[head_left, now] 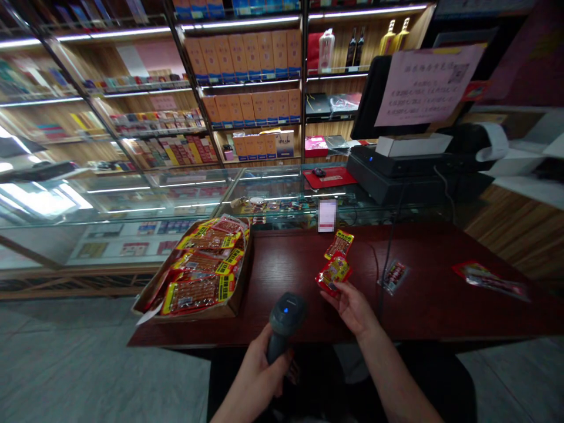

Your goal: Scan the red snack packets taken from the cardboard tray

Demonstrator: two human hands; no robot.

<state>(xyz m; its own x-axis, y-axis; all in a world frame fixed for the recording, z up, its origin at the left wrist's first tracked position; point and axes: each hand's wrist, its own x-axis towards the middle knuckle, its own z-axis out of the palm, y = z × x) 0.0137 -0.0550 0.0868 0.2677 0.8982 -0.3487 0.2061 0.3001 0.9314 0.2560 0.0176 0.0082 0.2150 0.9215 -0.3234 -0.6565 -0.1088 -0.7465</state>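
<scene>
My left hand (261,371) is wrapped round the handle of a dark barcode scanner (287,312), which has a small blue light on its head. A red and yellow snack packet (333,274) is pinched between the thumb and fingers of my right hand (351,306), over the dark red table (282,258). Just beyond it a second snack packet (339,244) lies on the table, partly overlapped by the held one. To the left stands a cardboard box (240,298) filled with several similar packets (199,294).
Two clear packets, a small one (395,276) and a long one (491,279), lie on the right. A cable (388,241) hangs across the table. Behind are a glass counter (268,176), a small card (326,215), a mouse (318,173) and a monitor (368,97) with a paper notice.
</scene>
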